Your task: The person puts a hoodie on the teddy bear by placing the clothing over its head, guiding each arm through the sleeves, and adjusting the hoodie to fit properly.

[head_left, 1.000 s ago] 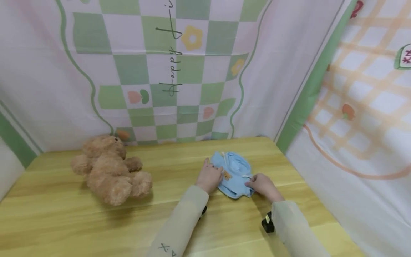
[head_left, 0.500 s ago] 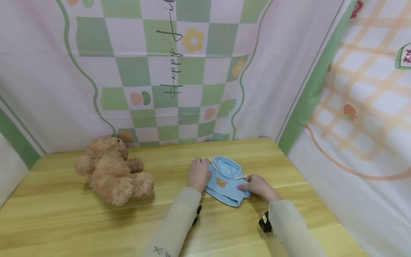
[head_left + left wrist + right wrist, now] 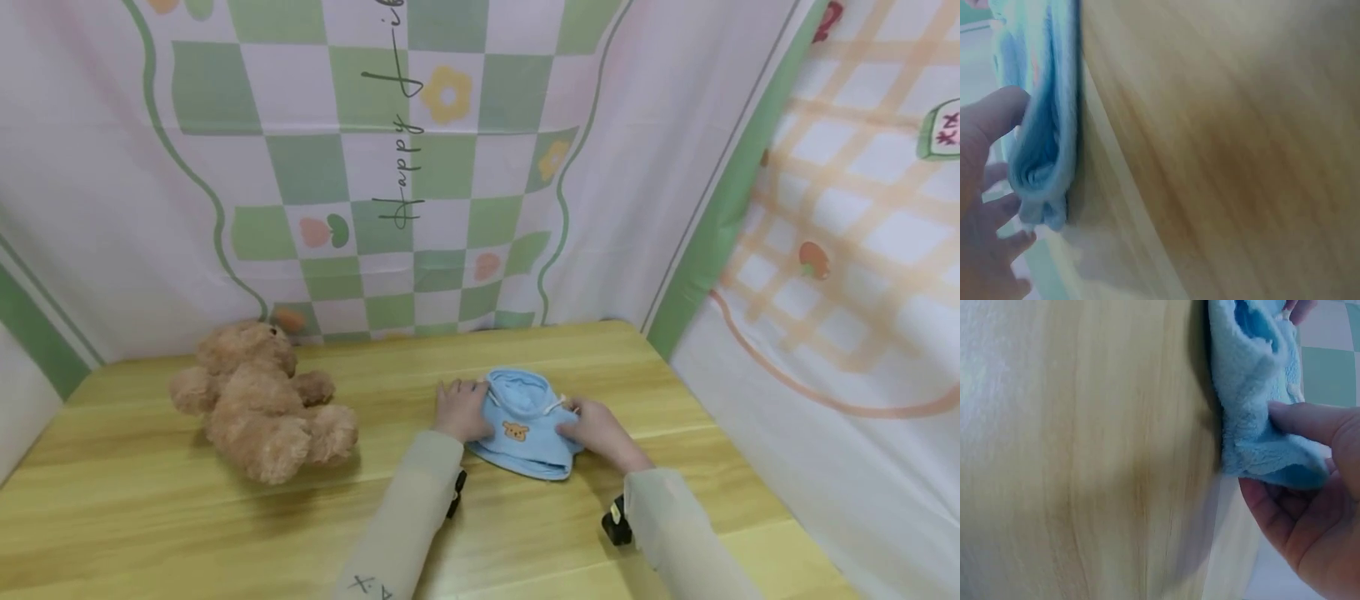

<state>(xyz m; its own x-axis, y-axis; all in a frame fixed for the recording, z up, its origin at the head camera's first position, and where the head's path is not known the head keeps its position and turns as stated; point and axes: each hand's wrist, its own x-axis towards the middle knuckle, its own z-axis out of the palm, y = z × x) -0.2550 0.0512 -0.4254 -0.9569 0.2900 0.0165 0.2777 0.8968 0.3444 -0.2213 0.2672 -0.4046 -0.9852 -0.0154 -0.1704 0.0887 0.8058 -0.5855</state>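
A small light-blue plush hoodie [image 3: 519,446] with a bear-face patch and white drawstrings lies on the wooden table, its hood away from the person and its hem toward them. At its left side is my left hand [image 3: 462,410]; the thumb rests on the cloth while the other fingers spread beside the sleeve, as the left wrist view shows. My right hand [image 3: 600,432] pinches the right sleeve; in the right wrist view its thumb [image 3: 1310,422] presses on top and its fingers are underneath. The hoodie's hem opening [image 3: 1047,150] faces the left wrist camera.
A brown teddy bear [image 3: 258,400] without clothes lies on the left of the wooden table [image 3: 225,533], its head toward the back. A checkered green-and-white curtain [image 3: 375,167] hangs behind the table's far edge; an orange-checked cloth [image 3: 847,208] hangs at the right.
The hoodie has shifted left and toward the person, turning so its hem faces them more squarely. My left hand has moved left along with it; the right hand stays at the right sleeve.
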